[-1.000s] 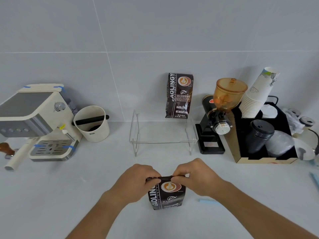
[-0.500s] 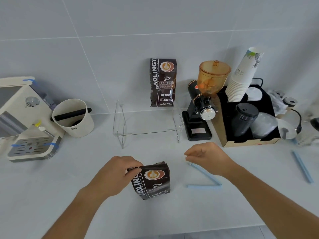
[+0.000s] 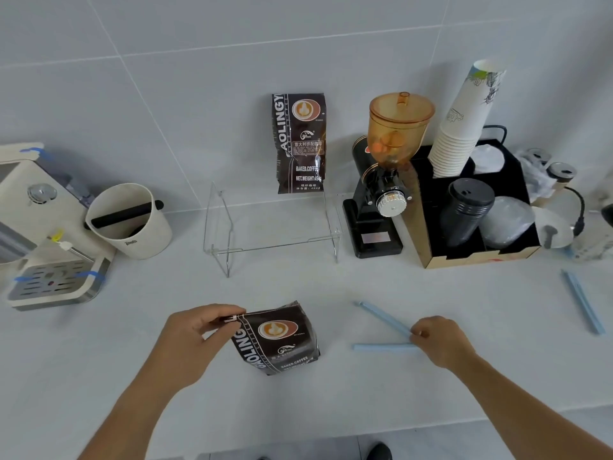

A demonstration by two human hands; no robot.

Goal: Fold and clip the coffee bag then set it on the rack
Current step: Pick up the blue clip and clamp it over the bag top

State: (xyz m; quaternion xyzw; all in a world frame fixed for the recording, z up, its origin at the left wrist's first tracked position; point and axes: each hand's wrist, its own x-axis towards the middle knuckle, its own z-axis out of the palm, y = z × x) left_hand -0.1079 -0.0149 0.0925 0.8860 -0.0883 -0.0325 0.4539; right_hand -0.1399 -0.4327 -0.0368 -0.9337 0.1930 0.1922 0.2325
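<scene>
A dark brown coffee bag stands on the white counter in front of me, its top folded over. My left hand pinches the folded top at the bag's left corner. To the right lies a light blue bag clip, spread open in a V. My right hand closes on the clip at its hinged end. The clear acrylic rack stands behind, by the wall, with a second, taller coffee bag upright on its back right part.
An espresso machine and a cream knock box are at the left. Right of the rack stand a black grinder and a cardboard organiser with paper cups. Another blue clip lies far right.
My right hand left the bag's top and moved right and down to the blue clip, closing on it. My left hand stayed on the folded top. The view shifted right.
</scene>
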